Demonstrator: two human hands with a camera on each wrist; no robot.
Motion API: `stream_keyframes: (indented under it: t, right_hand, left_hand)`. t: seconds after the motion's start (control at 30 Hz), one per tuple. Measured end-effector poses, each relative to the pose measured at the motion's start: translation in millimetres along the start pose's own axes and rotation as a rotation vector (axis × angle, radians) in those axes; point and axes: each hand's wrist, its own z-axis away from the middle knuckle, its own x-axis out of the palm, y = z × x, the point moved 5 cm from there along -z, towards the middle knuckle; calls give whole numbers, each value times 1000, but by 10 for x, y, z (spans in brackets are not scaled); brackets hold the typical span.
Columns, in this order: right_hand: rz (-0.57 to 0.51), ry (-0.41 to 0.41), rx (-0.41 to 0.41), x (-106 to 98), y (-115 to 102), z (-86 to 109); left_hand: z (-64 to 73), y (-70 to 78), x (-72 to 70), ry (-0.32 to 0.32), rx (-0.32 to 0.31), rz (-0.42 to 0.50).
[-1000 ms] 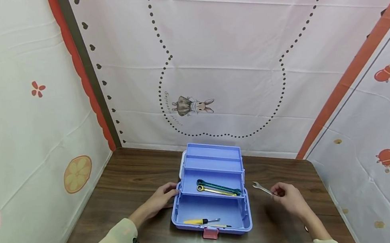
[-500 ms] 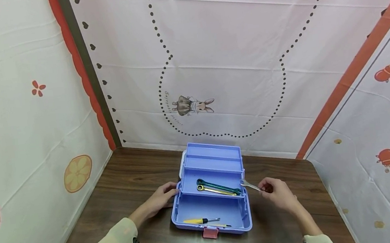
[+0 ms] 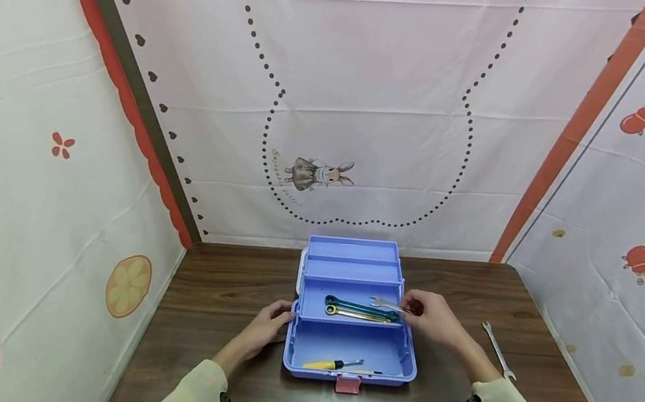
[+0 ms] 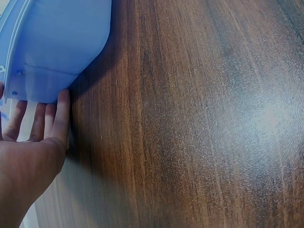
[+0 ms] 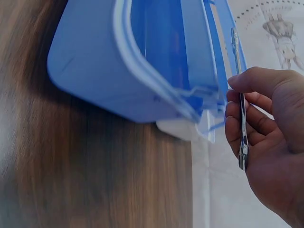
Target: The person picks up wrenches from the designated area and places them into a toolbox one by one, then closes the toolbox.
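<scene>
My right hand [image 3: 434, 321] pinches a silver wrench [image 5: 241, 109] between thumb and fingers. In the head view, the wrench's open end reaches over the raised tray [image 3: 316, 304] of a blue toolbox [image 3: 410, 370], above a green wrench [image 3: 361, 309] and a yellow wrench [image 3: 353, 315] lying in it. My left hand [image 3: 265, 330] rests against the toolbox's left side. The left wrist view shows its fairly straight fingers [image 4: 61, 114] touching the blue wall. Down in the toolbox's bottom lie a yellow-handled screwdriver [image 3: 323, 365] and a thin yellow tool [image 3: 366, 373].
Another silver wrench [image 3: 497, 350] lies on the brown wooden table [image 3: 236, 284], right of my forearm. The toolbox's pink latch [image 3: 348, 385] hangs at its front. Printed white cloth walls [image 3: 406, 151] enclose the table at the back and both sides.
My right hand has carried the silver wrench leftward, from beside the toolbox to over the raised tray. The second silver wrench on the table has come into sight. My left hand stays put.
</scene>
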Motion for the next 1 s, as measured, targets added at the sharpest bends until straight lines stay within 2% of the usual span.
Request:
stream_keyframes:
  t: [0.33,0.7,1.0]
  right_hand:
    - [6,-19,-85,215,-217,-170]
    - [79,-16,-216,480,-418,-289]
    - [84,7,-254,643,-461,-336]
  left_hand:
    - [-3,4,7,-2,-2,6]
    - [6,-5,-1,16,-6,-10]
    - [-2,-13,-1,16,-12,-8]
